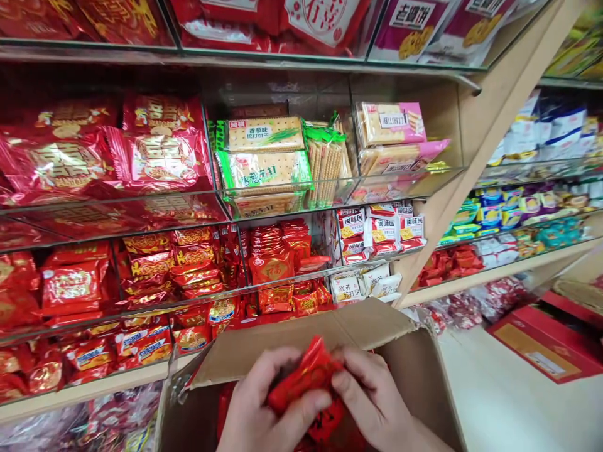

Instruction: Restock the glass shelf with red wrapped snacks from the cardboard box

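Both hands are on one red packet (304,380): left hand (268,408) has it gripped, thumb across the near side, fingers curled behind; right hand (377,392) pinches its right end, thumb and fingers closed. Packet sits between the hands, tilted, right end up, over the mouth of an open cardboard box (424,370). More red packets (336,430) lie in the box right under the hands; count hidden by the fingers. Box flap (325,329) stands just beyond the fingertips. Past that, straight ahead of the hands, glass-fronted shelves: red packets with gold print (273,267) low down, green-edged cracker packs (264,169) one tier up. Ahead and right of the hands: red-and-white packets (384,232), white packets (348,287) just below, pink-edged cracker packs (393,122) higher. Ahead and left: large shiny red packs (164,150). Clear bags (75,414) sit low, well left of the hands. Far right, past a slanted wooden post (447,163), a red carton (560,339) rests on the pale floor (494,402).
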Demonstrator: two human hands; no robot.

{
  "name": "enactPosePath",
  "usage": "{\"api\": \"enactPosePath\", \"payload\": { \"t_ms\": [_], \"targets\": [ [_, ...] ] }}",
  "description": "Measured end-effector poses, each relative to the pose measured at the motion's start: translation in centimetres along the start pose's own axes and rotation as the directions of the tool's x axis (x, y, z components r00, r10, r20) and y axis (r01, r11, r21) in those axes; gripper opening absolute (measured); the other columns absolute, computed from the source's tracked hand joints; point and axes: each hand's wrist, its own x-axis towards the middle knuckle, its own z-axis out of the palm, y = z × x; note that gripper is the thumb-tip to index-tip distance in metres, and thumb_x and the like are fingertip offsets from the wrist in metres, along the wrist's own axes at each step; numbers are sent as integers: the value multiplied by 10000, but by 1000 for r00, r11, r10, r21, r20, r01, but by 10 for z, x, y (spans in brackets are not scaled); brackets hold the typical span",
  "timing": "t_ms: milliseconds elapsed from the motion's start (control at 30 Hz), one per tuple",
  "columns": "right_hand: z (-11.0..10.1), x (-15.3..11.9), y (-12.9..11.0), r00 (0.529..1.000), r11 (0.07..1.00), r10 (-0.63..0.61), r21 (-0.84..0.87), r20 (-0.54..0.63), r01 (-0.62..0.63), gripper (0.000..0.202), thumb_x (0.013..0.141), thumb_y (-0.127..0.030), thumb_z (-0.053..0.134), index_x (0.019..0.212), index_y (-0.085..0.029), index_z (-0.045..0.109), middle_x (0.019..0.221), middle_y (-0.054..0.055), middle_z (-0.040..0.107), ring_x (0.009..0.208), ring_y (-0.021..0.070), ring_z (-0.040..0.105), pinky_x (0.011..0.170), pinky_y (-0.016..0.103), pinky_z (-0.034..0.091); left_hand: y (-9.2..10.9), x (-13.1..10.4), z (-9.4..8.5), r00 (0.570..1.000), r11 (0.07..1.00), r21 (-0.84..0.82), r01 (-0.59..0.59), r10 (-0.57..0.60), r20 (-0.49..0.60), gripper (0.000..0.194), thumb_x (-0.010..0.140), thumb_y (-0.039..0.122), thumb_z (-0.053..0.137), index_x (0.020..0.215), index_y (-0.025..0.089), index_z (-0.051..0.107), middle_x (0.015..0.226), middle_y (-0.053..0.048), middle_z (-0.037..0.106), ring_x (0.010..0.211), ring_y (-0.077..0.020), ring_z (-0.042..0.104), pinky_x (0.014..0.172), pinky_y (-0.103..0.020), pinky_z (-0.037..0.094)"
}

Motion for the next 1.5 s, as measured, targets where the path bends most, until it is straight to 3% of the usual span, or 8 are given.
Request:
{"api": "enactPosePath", "payload": {
  "t_ms": [200,433,600,667,733,900,1167,1500],
  "targets": [
    [15,-7,20,941,985,172,45,-290,-166,153,857,-323,424,926,-275,552,762,13,620,671,168,581,586,248,465,2,28,42,958,947,-315,67,-149,-245,292,850,424,423,645,216,426,589,44,430,539,-95,418,530,-200,400],
    [24,-20,22,947,986,153,104,-281,-129,215,802,-321,513,1011,-307,564,919,45,660,834,214,616,687,297,512,-4,16,28,952,982,-180,-63,5,-307,287,860,373,428,620,216,425,595,41,381,552,-108,364,539,-226,352],
    [9,-31,18,938,925,320,259,-133,-279,359,764,-331,576,1113,-273,514,1100,91,605,967,239,591,788,353,513,5,34,5,958,953,130,-275,283,-44,208,873,297,412,782,211,578,686,3,536,640,-125,487,593,-232,400],
    [-3,-33,20,924,908,345,305,-161,-286,309,770,-318,574,1070,-279,514,1073,85,613,918,224,610,749,332,527,11,61,-1,913,765,503,-403,376,160,291,915,252,286,934,183,568,827,-40,601,767,-136,525,694,-251,421],
    [-13,-34,24,896,901,372,329,-245,-284,277,763,-306,590,1028,-277,513,1059,78,612,892,209,616,743,316,528,14,96,-2,880,667,575,-475,379,287,235,887,268,383,997,190,575,962,-53,627,922,-178,506,838,-326,373],
    [-34,-29,34,815,878,421,404,-398,-256,365,756,-317,604,1082,-294,442,1020,65,613,898,205,611,761,348,523,9,168,9,825,482,677,-556,217,522,259,817,236,501,1064,202,572,1066,-71,629,1044,-264,472,875,-461,307],
    [-64,-6,23,770,794,480,582,-420,-177,296,690,-325,665,916,-262,486,866,28,652,783,195,638,681,341,528,15,212,10,761,339,737,-585,-85,644,272,801,398,538,930,167,601,930,-40,628,959,-212,543,891,-462,340],
    [-80,31,24,853,917,283,386,-440,-105,268,692,-286,660,879,-239,475,919,26,614,872,172,602,792,329,487,30,241,7,686,413,740,-531,-304,661,251,815,358,545,944,148,597,940,-34,630,833,-169,599,759,-375,474]
  ]
}}
